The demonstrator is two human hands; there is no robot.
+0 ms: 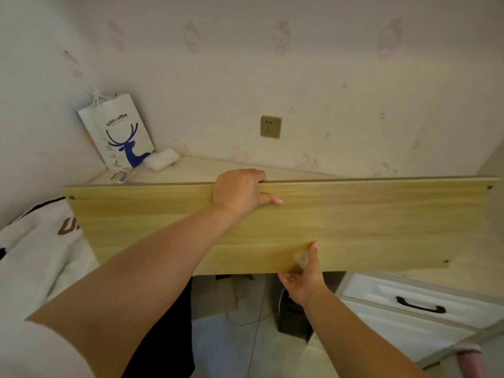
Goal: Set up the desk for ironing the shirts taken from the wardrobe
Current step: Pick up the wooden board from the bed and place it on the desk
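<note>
1. Long pale wooden board (368, 225) held tilted above the desk (207, 170), far edge raised toward the wall, near edge hanging out past the desk front over the floor.
2. Left hand (240, 193) hooked over the board's far edge, fingers curled behind it, thumb flat on the face: a firm hold on the board.
3. Right hand (302, 276) under the near edge, thumb pressed up the face, fingers tucked beneath: also gripping the board.
4. Both holds close together near the middle, leaving the long right end unsupported; likely risk of that end dipping or swinging and striking the wall socket (270, 126) or the white drawer front (417, 304) with its black handle.
5. Second risk judged from the tilt: board sliding out of the lower hand onto the floor, where dark objects lie, too dim to name.
6. Third risk: left end of the board sweeping into the paper bag (120, 132) leaning in the corner, or the small white roll (163, 159) beside it.
7. Pale garment (41, 241) with reddish lettering lying at left, just beside the board's left end, part of it hidden; liable to be pinned or creased under that end.
8. Readable writing: "luckin coffee" on the bag above a blue deer; smaller print unreadable. Garment letters cut off, not legible.
</note>
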